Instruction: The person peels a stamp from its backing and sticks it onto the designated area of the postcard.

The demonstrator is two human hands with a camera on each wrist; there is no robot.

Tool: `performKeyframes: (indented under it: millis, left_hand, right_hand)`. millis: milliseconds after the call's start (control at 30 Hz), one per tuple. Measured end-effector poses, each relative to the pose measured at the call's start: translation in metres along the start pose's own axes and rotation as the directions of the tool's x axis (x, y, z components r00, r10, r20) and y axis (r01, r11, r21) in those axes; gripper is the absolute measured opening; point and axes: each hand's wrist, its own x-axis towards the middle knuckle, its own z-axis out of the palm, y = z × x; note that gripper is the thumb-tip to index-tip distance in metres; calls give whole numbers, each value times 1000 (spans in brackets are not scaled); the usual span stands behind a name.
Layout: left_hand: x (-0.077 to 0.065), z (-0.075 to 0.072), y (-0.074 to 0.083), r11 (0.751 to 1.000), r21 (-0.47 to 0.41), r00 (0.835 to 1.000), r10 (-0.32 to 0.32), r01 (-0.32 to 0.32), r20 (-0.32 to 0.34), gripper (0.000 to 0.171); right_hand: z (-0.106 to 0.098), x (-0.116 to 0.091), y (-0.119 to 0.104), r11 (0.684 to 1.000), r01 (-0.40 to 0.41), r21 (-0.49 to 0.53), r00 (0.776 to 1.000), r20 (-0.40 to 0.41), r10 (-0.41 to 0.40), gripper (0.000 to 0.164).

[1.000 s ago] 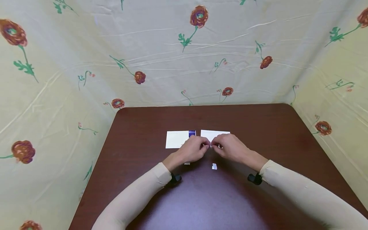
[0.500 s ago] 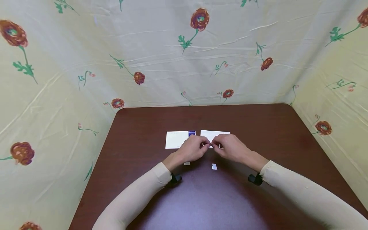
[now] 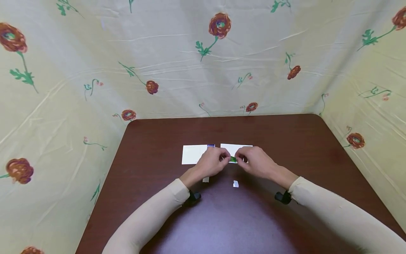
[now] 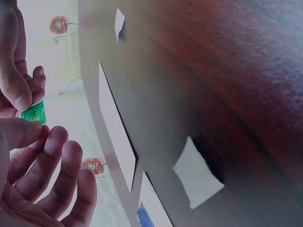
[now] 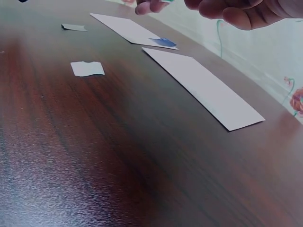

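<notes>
A small glossy green square is stretched between both hands, above the near edge of the right white card. My left hand pinches one end between thumb and forefinger, its other fingers loosely curled in the left wrist view. The other end is pinched by my right hand; in the left wrist view a leaf-like pattern shows on the green square. Beside it lies the left white card, with a shiny blue strip at its right end. Fingertips hide part of the green square.
Two torn white scraps lie nearer on the brown table: one scrap below the hands, another scrap by the left wrist. Flowered sheeting hangs round the table's back and sides.
The fingertips have drawn slightly apart, and the green square, hidden between them before, now shows. The cards and scraps lie where they were.
</notes>
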Motion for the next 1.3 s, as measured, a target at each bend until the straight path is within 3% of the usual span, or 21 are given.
performKeyframes:
  millis: [333, 800, 1033, 1300]
  left_hand:
    - [14, -6, 11, 998, -55, 999, 30, -32, -39, 8]
    - [56, -20, 19, 997, -77, 1000, -30, 30, 5, 12]
    - [74, -13, 23, 997, -68, 999, -38, 39, 20, 12]
    - [89, -3, 24, 995, -66, 996, -67, 71, 60, 13]
  right_hand:
    - [-13, 4, 10, 990, -98, 99, 995, -3, 99, 5]
    - [-40, 22, 29, 976, -175, 129, 984, -17, 179, 7]
    - [-43, 20, 42, 962, -237, 133, 970, -12, 241, 7]
    - [-39, 18, 56, 924, -344, 164, 939, 51, 341, 10]
